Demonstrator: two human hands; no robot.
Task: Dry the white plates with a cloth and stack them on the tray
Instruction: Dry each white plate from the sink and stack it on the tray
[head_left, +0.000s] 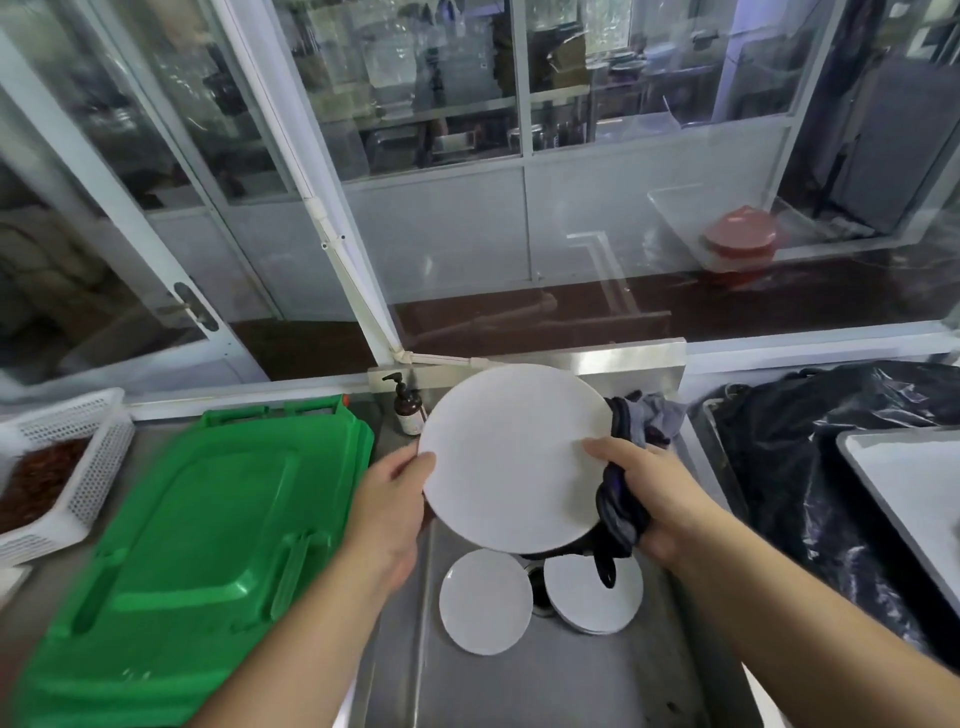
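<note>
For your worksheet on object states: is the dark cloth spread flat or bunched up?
Bunched up. The dark cloth is gathered into folds in the right hand against the edge of the white plate.

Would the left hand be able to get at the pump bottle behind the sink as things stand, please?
Probably not yet: the left hand grips the rim of the big white plate. The pump bottle stands close by, partly behind that plate, so the hand must let go first.

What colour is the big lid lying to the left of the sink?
Bright green. The lid shows clearly in the head view.
</note>
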